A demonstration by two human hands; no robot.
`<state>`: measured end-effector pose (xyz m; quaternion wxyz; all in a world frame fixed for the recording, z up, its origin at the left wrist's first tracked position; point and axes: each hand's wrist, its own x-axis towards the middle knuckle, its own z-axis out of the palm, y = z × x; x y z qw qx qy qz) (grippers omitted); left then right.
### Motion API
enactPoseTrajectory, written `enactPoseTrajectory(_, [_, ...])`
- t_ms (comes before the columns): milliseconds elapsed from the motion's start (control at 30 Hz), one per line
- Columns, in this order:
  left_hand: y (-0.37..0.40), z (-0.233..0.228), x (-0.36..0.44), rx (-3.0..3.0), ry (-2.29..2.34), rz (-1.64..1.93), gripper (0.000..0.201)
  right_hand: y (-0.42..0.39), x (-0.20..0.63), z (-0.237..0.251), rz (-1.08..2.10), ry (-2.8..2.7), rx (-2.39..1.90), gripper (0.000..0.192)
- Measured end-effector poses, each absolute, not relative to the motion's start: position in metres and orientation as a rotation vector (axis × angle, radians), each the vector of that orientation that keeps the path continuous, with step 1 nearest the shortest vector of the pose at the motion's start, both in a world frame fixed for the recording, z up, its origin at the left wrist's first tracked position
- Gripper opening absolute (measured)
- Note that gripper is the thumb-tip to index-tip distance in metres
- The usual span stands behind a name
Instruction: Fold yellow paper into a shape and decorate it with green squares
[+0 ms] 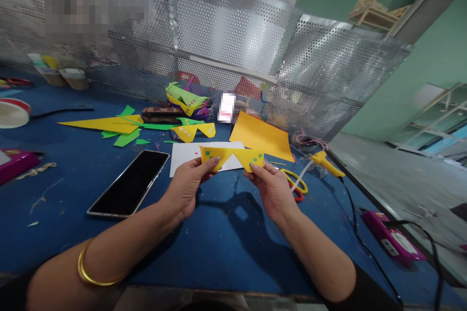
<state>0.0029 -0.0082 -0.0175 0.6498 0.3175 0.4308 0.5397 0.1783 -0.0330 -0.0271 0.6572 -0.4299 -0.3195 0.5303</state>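
Between my two hands a yellow paper cutout, shaped like a pair of glasses and dotted with green squares, is stretched above the blue table. My left hand pinches its left end, thumb on the front. My right hand grips the right end the same way. Behind the cutout lies a white sheet. A similar yellow cutout with pale dots rests just beyond that sheet. Beside my right hand are scissors with yellow and red handles, partly hidden.
Left of my hands lies a black phone. Farther back are green and yellow paper pieces, a decorated paper piece and an orange sheet. On the right, a yellow glue gun trails its cable near a purple box. Perforated metal panels stand behind.
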Motion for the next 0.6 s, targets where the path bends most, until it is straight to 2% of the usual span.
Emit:
enactPoseTrajectory(133, [-0.0091,-0.0166,0.0039,0.699,0.986,1.243,0.047,-0.0338,0.1778,-0.0276,1.21,-0.735,-0.966,0.029])
enactPoseTrajectory(400, [-0.0125,-0.0117,0.0038,0.654,0.994,1.213,0.031,-0.0336,0.1767,-0.0266,1.169,-0.763,-0.988,0.026])
enactPoseTrajectory(600, [-0.0089,-0.0142,0.0012,0.686,0.984,1.248,0.045,-0.033,0.1766,-0.0267,1.15,-0.76,-0.984,0.024])
